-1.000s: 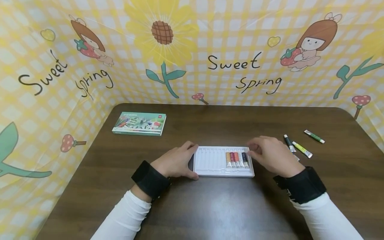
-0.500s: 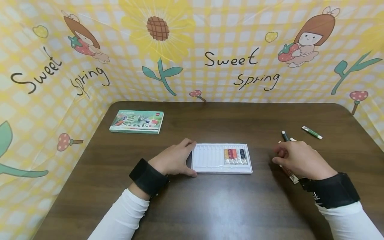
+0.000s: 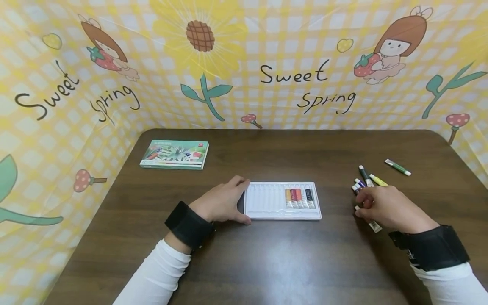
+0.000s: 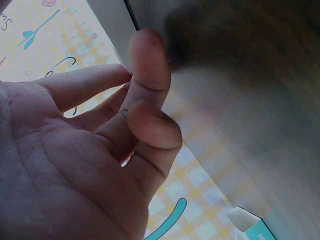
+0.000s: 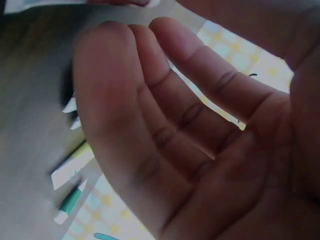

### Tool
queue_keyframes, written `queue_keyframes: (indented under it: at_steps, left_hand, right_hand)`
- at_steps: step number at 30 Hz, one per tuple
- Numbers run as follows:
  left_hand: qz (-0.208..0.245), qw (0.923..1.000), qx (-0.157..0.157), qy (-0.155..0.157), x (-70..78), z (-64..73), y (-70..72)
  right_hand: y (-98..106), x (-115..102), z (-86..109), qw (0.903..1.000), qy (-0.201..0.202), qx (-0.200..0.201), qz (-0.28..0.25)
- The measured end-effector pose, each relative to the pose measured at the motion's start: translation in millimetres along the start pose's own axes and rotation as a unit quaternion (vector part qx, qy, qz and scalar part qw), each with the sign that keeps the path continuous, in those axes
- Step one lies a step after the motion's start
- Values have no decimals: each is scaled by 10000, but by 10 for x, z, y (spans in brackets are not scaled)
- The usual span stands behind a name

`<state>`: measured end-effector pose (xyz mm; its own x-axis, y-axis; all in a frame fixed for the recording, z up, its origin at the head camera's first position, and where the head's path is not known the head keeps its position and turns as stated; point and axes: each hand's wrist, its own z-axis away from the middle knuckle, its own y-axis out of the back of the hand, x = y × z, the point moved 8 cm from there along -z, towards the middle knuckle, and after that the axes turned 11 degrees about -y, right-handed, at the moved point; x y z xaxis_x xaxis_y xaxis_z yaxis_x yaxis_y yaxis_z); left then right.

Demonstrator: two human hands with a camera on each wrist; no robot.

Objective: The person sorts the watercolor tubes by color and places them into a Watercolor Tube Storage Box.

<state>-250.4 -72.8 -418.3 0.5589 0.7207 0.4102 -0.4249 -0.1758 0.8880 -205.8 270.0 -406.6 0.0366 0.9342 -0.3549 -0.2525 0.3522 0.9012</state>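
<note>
My left hand (image 3: 221, 203) grips the left end of a white plastic tray (image 3: 264, 201), with the thumb at its front corner and a finger at its far corner. Several small paint tubes, ochre, red, orange, white and black (image 3: 309, 198), lie side by side in the tray's right part. To the right of the tray, my right hand (image 3: 398, 207) pinches a reddish-brown paint tube (image 3: 375, 227) low over the table; the hand hides its middle. Beyond that hand lie a dark tube (image 3: 364, 175), a yellow tube (image 3: 378, 180) and a purple-labelled tube (image 3: 360, 183).
A green paint tube (image 3: 397, 167) lies apart at the right. The mint-green illustrated box (image 3: 174, 154) rests at the table's back left. Yellow checked cloth (image 3: 297, 38) rises behind the brown table (image 3: 267, 262) and along its left side.
My right hand has moved right from the tray's right edge to the loose tubes, and its fingers are now at the reddish-brown one. The left hand keeps its hold on the tray.
</note>
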Motion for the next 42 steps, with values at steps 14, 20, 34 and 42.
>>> queue_keyframes:
  at_steps: [14, 20, 34, 42]
  left_hand:
    - [50, 10000, 2, 54, -3, 3, -11]
    - [47, 10000, 2, 69, -9, 1, -15]
    - [6, 10000, 36, 9, -1, -1, -4]
    - [22, 10000, 30, 15, 2, 12, 3]
  right_hand:
    - [-4, -197, -75, 9979, 326, 545, 155]
    - [26, -154, -60, 9981, 254, 519, 217]
    - [-33, -169, -68, 9986, 168, 404, 311]
    - [-3, -200, -51, 9957, 187, 762, 492]
